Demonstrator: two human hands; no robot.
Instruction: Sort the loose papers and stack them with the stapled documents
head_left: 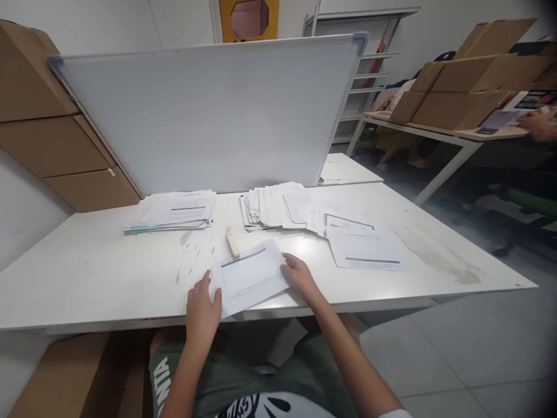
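Note:
A white printed sheet of paper [250,277] with a dark bar near its top is held at a slant over the front edge of the table. My left hand [203,307] grips its left edge, thumb on the upper face. At the opposite edge my right hand [300,276] pinches the sheet between thumb and fingers. Whether more sheets lie under it, I cannot tell. Just beyond the sheet is a small cream-coloured block [232,245]. Farther back lie a neat paper stack [174,210] on the left and a messier paper pile [274,206] in the middle.
Loose printed sheets [365,247] spread over the right of the white table [108,273]. A whiteboard [209,116] stands along the back, beside cardboard boxes [73,145]. At right, another table [461,134] holds boxes, and a person's hand [539,123] shows there.

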